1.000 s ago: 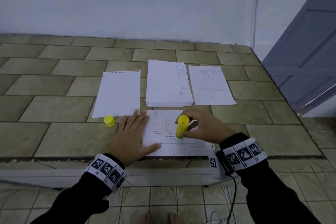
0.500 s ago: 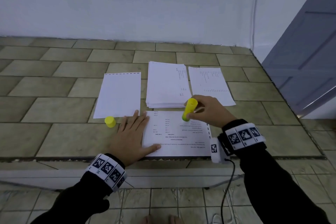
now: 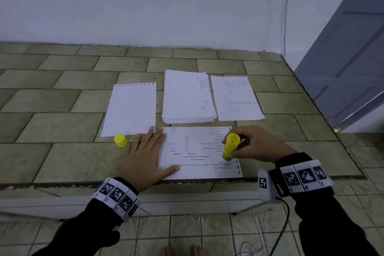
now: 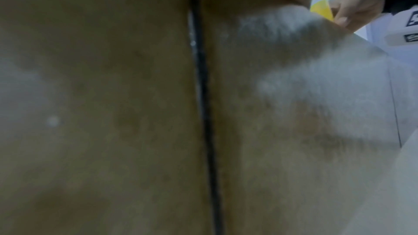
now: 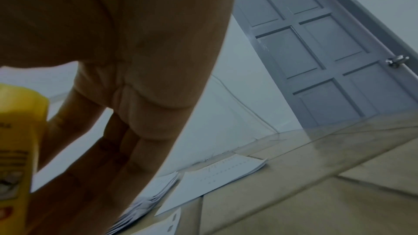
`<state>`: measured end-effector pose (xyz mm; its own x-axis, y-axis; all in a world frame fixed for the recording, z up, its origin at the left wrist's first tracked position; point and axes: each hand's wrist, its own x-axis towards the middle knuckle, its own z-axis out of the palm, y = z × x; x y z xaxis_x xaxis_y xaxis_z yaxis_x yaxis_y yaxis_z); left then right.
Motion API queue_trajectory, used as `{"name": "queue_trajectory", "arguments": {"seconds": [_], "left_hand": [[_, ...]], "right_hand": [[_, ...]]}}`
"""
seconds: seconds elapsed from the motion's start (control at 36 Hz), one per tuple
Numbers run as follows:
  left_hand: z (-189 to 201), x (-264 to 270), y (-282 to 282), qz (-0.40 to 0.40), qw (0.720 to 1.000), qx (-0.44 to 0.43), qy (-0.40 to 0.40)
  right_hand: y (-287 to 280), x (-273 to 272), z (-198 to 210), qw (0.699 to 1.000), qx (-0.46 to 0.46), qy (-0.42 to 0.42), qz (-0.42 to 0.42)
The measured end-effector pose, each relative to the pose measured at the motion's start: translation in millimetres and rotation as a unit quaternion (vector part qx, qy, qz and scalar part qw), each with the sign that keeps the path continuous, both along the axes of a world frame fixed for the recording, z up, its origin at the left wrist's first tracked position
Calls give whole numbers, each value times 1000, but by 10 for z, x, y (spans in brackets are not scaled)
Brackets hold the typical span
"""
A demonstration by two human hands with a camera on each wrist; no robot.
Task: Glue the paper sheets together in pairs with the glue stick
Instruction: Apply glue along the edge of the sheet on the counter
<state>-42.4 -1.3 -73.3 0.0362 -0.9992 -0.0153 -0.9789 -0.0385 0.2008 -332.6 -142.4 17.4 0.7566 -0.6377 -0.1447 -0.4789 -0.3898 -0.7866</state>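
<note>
In the left wrist view we are seeing little but blurred tile, and the print on the sheet (image 3: 199, 153) is staying too small for us to read from the head view. Our left hand (image 3: 146, 157) is lying flat with straight fingers on the sheet's left edge, while our right hand (image 3: 252, 144) is gripping the yellow glue stick (image 3: 230, 146), its lower end touching the sheet near the right edge. The cap (image 3: 120, 140) is standing on the table (image 3: 62, 131) beside the blank page (image 3: 131, 109), with the paper stack (image 3: 187, 97) behind.
</note>
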Motion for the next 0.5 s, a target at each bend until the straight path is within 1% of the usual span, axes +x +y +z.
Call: {"name": "queue_trajectory", "arguments": {"seconds": [0.19, 0.33, 0.44, 0.5], "left_hand": [[-20, 2, 0, -2, 1000, -12, 11], [-8, 5, 4, -3, 1000, -14, 10], [11, -5, 6, -3, 1000, -13, 10], [13, -6, 3, 0, 1000, -9, 10]], "right_hand": [[-341, 106, -32, 995, -77, 8, -60], [-490, 209, -71, 992, -79, -6, -96], [-489, 212, -79, 989, -95, -3, -109], [-474, 166, -67, 987, -115, 11, -116]]}}
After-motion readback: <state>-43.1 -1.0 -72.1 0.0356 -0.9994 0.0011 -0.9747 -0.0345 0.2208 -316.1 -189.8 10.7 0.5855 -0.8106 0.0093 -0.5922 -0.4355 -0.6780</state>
